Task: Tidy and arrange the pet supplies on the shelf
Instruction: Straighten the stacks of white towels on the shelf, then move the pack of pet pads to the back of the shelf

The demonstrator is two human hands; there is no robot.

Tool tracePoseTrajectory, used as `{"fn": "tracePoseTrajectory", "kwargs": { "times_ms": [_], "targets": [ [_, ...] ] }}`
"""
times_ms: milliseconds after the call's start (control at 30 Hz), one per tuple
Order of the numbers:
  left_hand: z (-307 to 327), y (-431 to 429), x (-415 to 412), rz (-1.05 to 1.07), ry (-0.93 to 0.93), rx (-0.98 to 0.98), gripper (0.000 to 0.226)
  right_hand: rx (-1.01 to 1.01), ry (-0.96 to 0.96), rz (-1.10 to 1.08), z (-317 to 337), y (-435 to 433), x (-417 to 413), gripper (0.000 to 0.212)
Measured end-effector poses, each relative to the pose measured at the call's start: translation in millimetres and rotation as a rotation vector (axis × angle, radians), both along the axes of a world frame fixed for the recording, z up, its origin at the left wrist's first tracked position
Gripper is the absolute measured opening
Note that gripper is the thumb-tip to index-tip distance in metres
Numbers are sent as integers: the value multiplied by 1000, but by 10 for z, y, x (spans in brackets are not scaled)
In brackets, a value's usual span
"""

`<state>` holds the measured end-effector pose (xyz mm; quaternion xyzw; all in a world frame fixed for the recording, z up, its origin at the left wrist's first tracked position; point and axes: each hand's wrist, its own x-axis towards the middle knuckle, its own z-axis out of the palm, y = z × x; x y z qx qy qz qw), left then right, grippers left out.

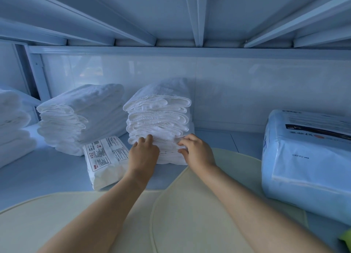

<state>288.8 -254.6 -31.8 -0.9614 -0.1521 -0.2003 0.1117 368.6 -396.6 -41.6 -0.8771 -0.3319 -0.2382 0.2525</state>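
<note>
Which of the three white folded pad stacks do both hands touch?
The rightmost stack, the one nearest the blue pack; the left hand and right hand touch its lower front.

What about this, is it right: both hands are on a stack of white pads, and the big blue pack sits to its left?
Not quite. In the head view the blue pack sits to the right of the stack, not the left. Both the left hand and the right hand do touch the stack, as you said.
</note>
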Motion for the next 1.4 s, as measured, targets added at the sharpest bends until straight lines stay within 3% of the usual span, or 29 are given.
{"fn": "tracePoseTrajectory", "kwargs": {
  "times_ms": [167, 300, 633, 767, 933, 1033, 1267, 1400],
  "targets": [
    [15, 89, -108, -61, -5, 52, 33, -7, -26, 30, -3, -96, -16, 29],
    [38, 234, -243, -136, -87, 30, 26, 33, -98, 122, 6, -129, -126, 25],
    [44, 237, -697, -206, -164, -89, 24, -9, -4, 407, -9, -133, -441, 23],
    [-7, -95, -901, -144, -182, -244, 24, -23, -7, 395, -20, -252, -489, 22],
    [-112, -405, -1004, -82, 94, -442, 42, -31, 17, 361, -24, -457, -531, 22],
    [-131, -498, -1028, -69, 149, -452, 51, -9, 12, 349, -25, -565, -564, 21],
    [-55, -594, -1090, -77, 155, -499, 18, -9, 32, 315, -99, -756, -693, 23],
    [-39, -613, -1087, -156, 57, -555, 22, -34, 42, 279, -72, -874, -740, 24]
  ]
}}
